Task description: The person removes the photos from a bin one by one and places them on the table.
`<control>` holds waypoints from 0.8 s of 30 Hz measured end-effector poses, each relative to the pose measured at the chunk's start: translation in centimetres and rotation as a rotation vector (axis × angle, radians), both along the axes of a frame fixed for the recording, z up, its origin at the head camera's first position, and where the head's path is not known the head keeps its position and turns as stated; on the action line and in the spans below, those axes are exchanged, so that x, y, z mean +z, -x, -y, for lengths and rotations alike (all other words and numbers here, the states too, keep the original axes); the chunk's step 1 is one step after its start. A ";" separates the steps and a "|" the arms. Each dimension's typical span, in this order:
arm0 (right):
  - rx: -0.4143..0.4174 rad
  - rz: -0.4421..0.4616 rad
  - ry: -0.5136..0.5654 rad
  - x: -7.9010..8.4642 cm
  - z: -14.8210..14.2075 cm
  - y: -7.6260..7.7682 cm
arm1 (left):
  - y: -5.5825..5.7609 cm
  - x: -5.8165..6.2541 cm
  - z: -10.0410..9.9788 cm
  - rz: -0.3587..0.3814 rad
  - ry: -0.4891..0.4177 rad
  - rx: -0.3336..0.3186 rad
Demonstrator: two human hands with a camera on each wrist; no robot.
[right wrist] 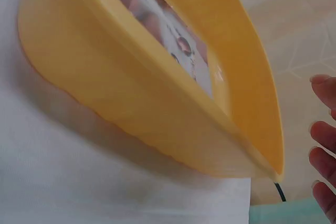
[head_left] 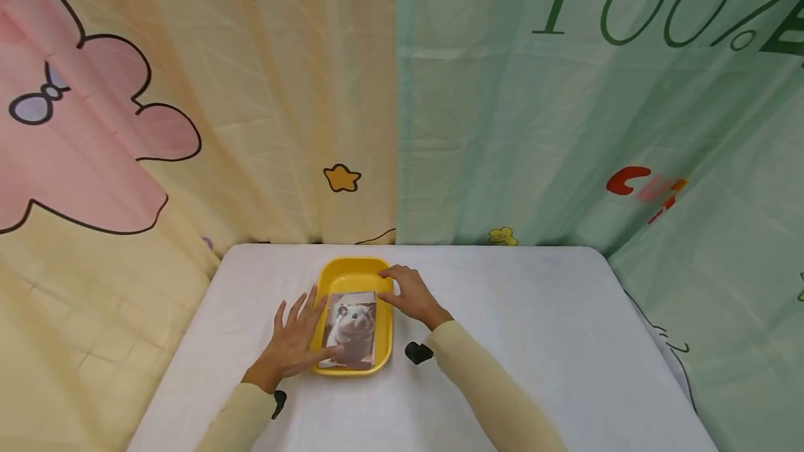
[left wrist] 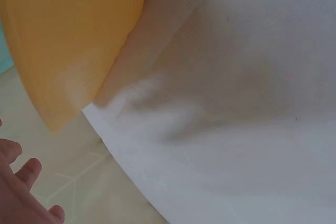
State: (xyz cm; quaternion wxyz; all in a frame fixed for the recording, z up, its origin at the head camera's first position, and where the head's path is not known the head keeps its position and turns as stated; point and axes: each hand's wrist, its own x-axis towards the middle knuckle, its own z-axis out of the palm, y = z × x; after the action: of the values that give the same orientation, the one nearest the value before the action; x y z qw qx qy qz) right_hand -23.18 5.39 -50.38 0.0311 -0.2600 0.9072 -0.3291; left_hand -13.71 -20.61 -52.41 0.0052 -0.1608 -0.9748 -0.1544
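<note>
The yellow tray (head_left: 355, 277) stands on the white surface (head_left: 534, 340), left of its middle. Inside lies the animal picture (head_left: 352, 330), face up, at the tray's near end; bare tray floor shows beyond it. Whether it is a single card or a stack cannot be told.

The left hand (head_left: 290, 349) is spread at the left rim, its thumb over the picture's lower left; contact cannot be confirmed. The right hand (head_left: 410, 296) is at the right rim, thumb and fingers apart, gripping nothing visible.

Judged advice: for work inside the tray, one hand should steady a rim while the other takes the picture by its edges, keeping fingertips off the printed face and corners clear of the wall.

The right wrist view shows what the head view flattens: the tray's tall outer wall and the picture set well below the rim. The left wrist view shows only outer wall, cloth and part of the hand; the picture is absent there.
</note>
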 end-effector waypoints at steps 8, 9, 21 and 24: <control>0.046 0.086 -0.082 -1.4 3.4 0.6 | -0.5 -1.1 0.2 0.078 -0.010 0.014; 0.047 0.103 -0.082 -1.5 3.7 0.6 | -0.6 -1.2 0.2 0.083 -0.006 0.018; -0.029 0.230 -0.001 -2.4 6.7 0.0 | -0.6 -2.4 0.2 0.111 0.033 0.041; -0.064 0.209 0.011 -2.2 7.3 -0.2 | -0.6 -2.4 0.2 0.119 0.020 0.038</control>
State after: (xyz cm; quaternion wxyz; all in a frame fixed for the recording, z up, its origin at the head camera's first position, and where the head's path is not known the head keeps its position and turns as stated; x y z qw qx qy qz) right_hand -22.94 -1.91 -52.63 0.1138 -0.1953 0.9050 -0.3603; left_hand -13.09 -20.86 -54.81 -0.0515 -0.1329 -0.9777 -0.1539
